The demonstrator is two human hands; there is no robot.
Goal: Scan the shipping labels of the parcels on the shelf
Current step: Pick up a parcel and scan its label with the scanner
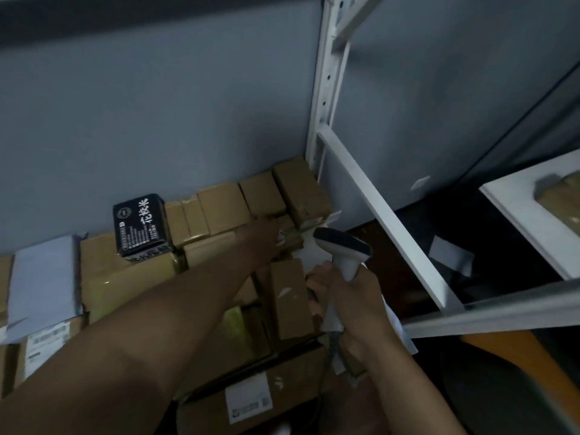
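Scanning target: small brown parcels (301, 196) packed in a row at the back right corner of the shelf, against the grey wall and beside the white upright (323, 98); a pale strip (317, 221) on the front edge of the end box may be its label, too blurred to read.
Scanner: white handheld scanner (342, 251) with a dark head, just in front of and below those boxes, its head turned toward them; its handle runs down and toward the person.
Right hand: right hand (354, 302) wraps the scanner handle with curled fingers.
Left hand: left hand (266, 233) reaches across from the left to the same stack, resting on a box top; its fingers are hidden in shadow, so whether they pinch or lie flat cannot be told.
Key relation: parcels lie ahead and slightly above both hands; the left hand is already touching them, the scanner hand is just short, so I judge the left steadies or tilts a box while the right aims.
Around: black box (139, 224) with white characters to the left; larger cartons with white labels (248, 400) nearer the person; a white board (533, 211) lies to the right.
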